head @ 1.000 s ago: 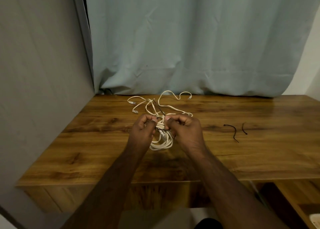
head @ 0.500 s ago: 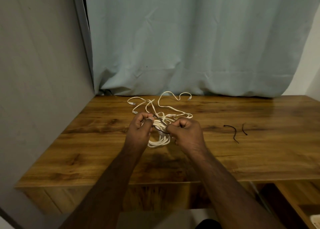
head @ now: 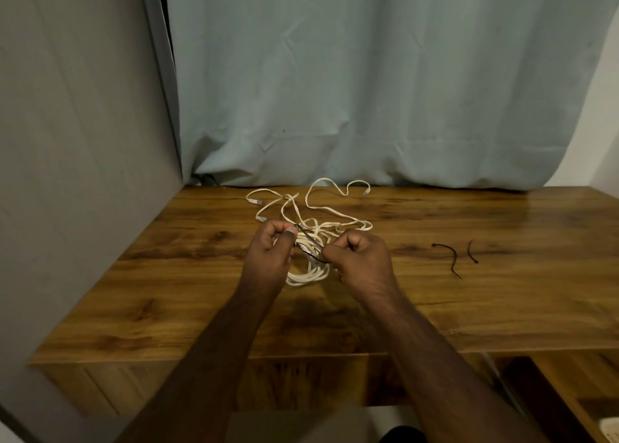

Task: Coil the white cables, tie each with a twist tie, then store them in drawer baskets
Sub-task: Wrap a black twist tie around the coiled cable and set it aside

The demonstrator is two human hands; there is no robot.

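A coiled white cable (head: 310,272) hangs between my hands just above the wooden table (head: 469,308). A black twist tie (head: 310,241) runs across the coil. My left hand (head: 269,251) pinches the tie's upper end, and my right hand (head: 358,258) pinches its lower end. Behind the coil, loose white cables (head: 331,208) lie tangled on the table, their plugs pointing toward the curtain.
Two spare black twist ties (head: 450,258) lie on the table to the right. A grey wall (head: 83,141) closes the left side and a pale blue curtain (head: 368,91) hangs behind. An open wooden compartment (head: 569,392) sits below at the lower right.
My hands have drawn apart, stretching the twist tie out across the coil. The coil has lifted slightly and moved toward the far side of the table.
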